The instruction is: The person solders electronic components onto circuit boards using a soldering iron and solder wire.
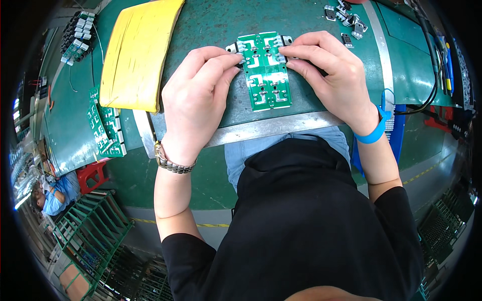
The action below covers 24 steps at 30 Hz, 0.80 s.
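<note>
A green circuit board with white traces and soldered parts lies in front of me near the table's front edge. Small black-and-silver components stick out at its far left and far right corners. My left hand pinches the board's left edge beside the corner component, thumb and forefinger close together. On the opposite side, my right hand grips the far right edge between thumb and fingers, next to the other component. The fingertips partly cover both edges.
A yellow pad lies to the left, with more green boards beyond it. Loose black-and-silver components are scattered at the far right. A metal strip edges the green table. Pens and cables are at right; a co-worker sits far left.
</note>
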Each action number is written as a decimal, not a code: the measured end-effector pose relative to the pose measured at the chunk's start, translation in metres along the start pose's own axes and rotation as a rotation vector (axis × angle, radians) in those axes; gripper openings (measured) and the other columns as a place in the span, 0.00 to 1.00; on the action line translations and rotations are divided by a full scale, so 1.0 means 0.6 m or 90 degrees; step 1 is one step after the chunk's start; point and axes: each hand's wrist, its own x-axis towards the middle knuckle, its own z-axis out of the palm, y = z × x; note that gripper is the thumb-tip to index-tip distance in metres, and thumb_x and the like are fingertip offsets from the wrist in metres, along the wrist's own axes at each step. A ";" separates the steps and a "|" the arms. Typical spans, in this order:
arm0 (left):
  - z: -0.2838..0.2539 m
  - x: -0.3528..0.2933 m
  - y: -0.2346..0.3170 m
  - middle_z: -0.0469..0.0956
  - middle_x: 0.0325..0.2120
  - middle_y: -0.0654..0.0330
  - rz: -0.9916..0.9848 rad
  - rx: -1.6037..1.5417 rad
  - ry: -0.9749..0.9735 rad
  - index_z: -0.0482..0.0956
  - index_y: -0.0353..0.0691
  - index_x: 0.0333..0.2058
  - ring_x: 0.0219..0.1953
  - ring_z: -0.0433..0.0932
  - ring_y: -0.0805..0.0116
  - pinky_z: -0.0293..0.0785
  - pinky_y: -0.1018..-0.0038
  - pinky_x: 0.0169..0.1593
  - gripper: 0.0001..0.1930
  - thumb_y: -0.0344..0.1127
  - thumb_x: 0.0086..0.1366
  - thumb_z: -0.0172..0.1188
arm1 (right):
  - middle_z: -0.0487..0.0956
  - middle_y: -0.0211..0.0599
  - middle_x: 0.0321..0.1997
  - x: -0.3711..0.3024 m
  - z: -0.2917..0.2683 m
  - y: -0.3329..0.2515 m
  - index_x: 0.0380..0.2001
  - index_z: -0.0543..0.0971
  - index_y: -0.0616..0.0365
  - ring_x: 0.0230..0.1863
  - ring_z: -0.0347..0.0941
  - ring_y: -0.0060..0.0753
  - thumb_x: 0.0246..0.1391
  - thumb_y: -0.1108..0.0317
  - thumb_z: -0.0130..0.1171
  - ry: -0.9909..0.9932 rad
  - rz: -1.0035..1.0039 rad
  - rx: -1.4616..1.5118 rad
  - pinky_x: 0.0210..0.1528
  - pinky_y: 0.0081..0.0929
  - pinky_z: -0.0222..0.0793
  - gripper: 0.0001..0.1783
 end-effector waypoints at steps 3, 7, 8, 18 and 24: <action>0.002 -0.001 0.000 0.79 0.32 0.60 0.010 -0.007 -0.005 0.82 0.40 0.33 0.33 0.80 0.64 0.77 0.73 0.35 0.08 0.23 0.53 0.65 | 0.78 0.33 0.34 0.001 -0.001 -0.002 0.35 0.83 0.55 0.32 0.76 0.34 0.47 0.75 0.66 0.003 -0.002 0.004 0.33 0.27 0.73 0.10; 0.004 -0.003 -0.005 0.79 0.32 0.61 0.036 -0.001 -0.010 0.82 0.40 0.33 0.33 0.80 0.64 0.77 0.73 0.35 0.08 0.23 0.53 0.65 | 0.78 0.33 0.34 0.000 0.000 -0.003 0.35 0.83 0.55 0.33 0.76 0.35 0.46 0.75 0.66 0.001 0.003 0.004 0.34 0.27 0.73 0.10; 0.004 -0.004 -0.006 0.79 0.32 0.61 0.046 0.009 -0.012 0.82 0.41 0.32 0.34 0.80 0.64 0.77 0.72 0.36 0.08 0.23 0.53 0.65 | 0.78 0.34 0.34 0.000 0.000 -0.004 0.35 0.83 0.56 0.34 0.76 0.35 0.46 0.75 0.66 -0.001 0.007 0.006 0.35 0.27 0.73 0.10; 0.001 -0.002 0.003 0.79 0.32 0.62 0.046 0.040 -0.026 0.82 0.40 0.34 0.34 0.79 0.64 0.76 0.72 0.36 0.08 0.24 0.53 0.65 | 0.79 0.35 0.34 0.000 -0.002 0.000 0.35 0.83 0.56 0.38 0.76 0.38 0.45 0.74 0.66 0.006 -0.009 -0.001 0.40 0.31 0.73 0.10; 0.003 0.000 0.003 0.78 0.33 0.62 0.057 0.055 -0.051 0.82 0.40 0.34 0.35 0.78 0.64 0.75 0.71 0.38 0.09 0.24 0.53 0.65 | 0.80 0.36 0.36 -0.002 -0.042 -0.009 0.36 0.83 0.54 0.40 0.76 0.39 0.46 0.74 0.66 0.056 -0.017 -0.088 0.42 0.32 0.74 0.11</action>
